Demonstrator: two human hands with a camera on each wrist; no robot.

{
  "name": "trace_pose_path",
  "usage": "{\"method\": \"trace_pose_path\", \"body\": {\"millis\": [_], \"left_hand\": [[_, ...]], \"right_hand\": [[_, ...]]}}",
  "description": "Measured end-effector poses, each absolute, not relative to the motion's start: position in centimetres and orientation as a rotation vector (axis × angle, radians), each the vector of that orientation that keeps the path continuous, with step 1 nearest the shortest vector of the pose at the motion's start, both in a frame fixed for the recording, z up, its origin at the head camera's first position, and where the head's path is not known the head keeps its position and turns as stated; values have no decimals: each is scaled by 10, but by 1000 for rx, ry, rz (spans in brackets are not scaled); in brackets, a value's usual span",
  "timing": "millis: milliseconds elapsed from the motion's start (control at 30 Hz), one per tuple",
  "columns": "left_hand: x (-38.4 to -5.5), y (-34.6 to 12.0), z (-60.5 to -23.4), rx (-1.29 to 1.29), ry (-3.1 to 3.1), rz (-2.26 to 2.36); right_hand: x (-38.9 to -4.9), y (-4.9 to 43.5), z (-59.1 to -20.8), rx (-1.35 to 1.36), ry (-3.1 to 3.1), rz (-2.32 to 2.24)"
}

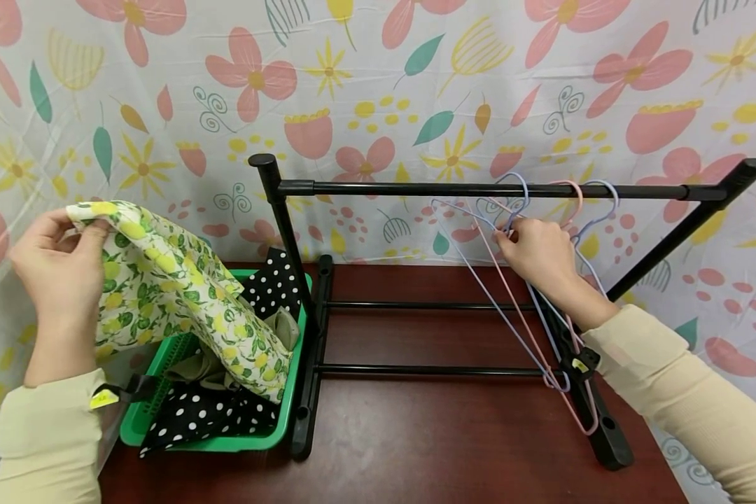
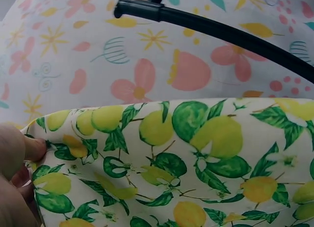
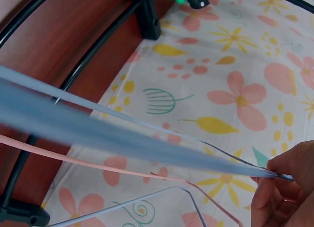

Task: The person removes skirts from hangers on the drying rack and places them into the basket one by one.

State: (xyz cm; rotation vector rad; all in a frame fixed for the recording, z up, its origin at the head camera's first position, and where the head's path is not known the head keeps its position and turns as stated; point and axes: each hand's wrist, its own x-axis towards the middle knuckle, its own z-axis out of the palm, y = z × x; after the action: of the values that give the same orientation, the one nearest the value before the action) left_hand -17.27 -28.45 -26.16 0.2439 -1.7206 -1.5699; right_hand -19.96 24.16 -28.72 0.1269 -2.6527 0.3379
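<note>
My left hand pinches the upper corner of a lemon-print cloth, raised over the left side of a green basket. The cloth's lower end still overlaps the basket in the head view. In the left wrist view the cloth spreads out wide from the thumb and fingers. At the rack's bar, my right hand pinches a blue hanger just below its hook. Pink hangers and another blue hanger hang close beside it. The right wrist view shows the blue hanger running from the fingertips.
Black polka-dot cloth and olive cloth lie in the basket, left of the black rack's left leg. The rack stands on a dark red table. Behind it hangs a flower-print curtain.
</note>
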Motion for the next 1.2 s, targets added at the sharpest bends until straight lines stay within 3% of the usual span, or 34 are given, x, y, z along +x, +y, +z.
{"method": "trace_pose_path", "body": {"millis": [200,500,867,1200], "left_hand": [[-172,-282,-275,224,-1849,-1544],[-162,-278,-308,162,-2287,-1001],[-154,-269,-361,-208,-2584,-749],[-152,-273,-400,-199,-2737,-649]], "right_hand": [[-199,242,-287,124,-2662,345],[-200,241,-288,133,-2661,329],[-197,244,-290,118,-2687,352],[-198,245,-290,136,-2666,335]]}}
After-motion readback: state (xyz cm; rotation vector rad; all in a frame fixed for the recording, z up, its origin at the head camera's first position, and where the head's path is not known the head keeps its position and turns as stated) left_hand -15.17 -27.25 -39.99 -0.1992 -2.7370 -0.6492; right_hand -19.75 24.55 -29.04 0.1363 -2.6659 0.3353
